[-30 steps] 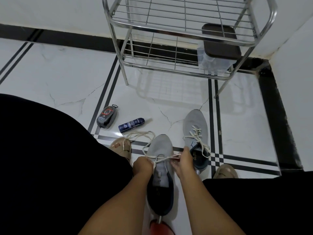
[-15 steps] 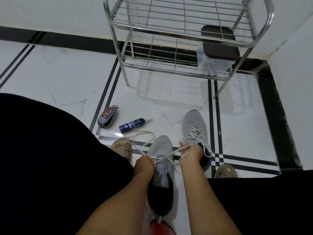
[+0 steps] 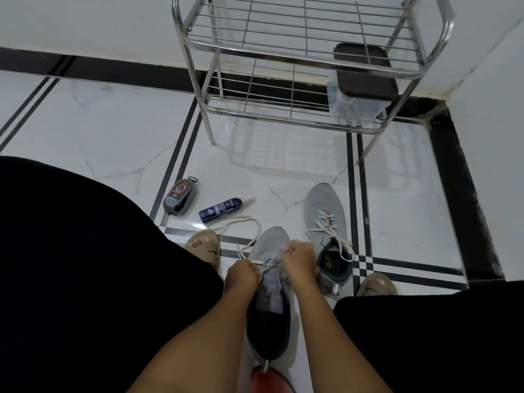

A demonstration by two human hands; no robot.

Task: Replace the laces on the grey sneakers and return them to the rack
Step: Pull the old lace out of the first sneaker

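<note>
Currently both hands pinch the lace (image 3: 256,226): left hand (image 3: 243,273) anchors, right hand (image 3: 298,258) at 3 o'clock; tension evenly across near sneaker (image 3: 269,245).

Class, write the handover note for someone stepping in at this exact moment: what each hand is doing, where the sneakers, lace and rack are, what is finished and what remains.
Left hand: pinches the lace at the near sneaker.
Right hand: pinches the other side of the lace above the eyelets; the fingers are blurred.
The near sneaker lies on the floor between the knees, lacing just begun, with the loose lace end trailing left.
The far sneaker lies to the right, laced but untied.
The rack stands behind; neither sneaker is on it.
Left: finish lacing, tie both, put both on the rack.
</note>
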